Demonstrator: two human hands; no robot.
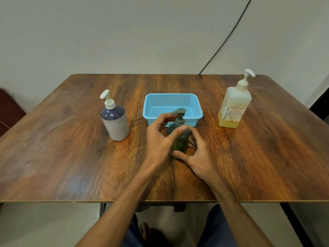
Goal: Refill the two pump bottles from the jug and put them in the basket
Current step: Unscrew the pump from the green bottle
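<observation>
A dark green pump bottle (179,141) stands upright at the table's middle, just in front of the blue basket (170,95). My left hand (158,138) grips its top, with fingers at the grey pump head (179,111) and the thumb on the shoulder. My right hand (199,155) wraps the lower body, thumb in front and fingers behind. A white and navy pump bottle (117,125) stands to the left. The square refill jug (233,107), with a white pump and a little yellow liquid at its bottom, stands at the right. Nothing lies in the basket.
The wooden table (71,157) is pushed against a pale wall. A black cable (227,36) runs down the wall to the table's back edge. A dark red object (8,111) sits off the left side. My knees show below the front edge.
</observation>
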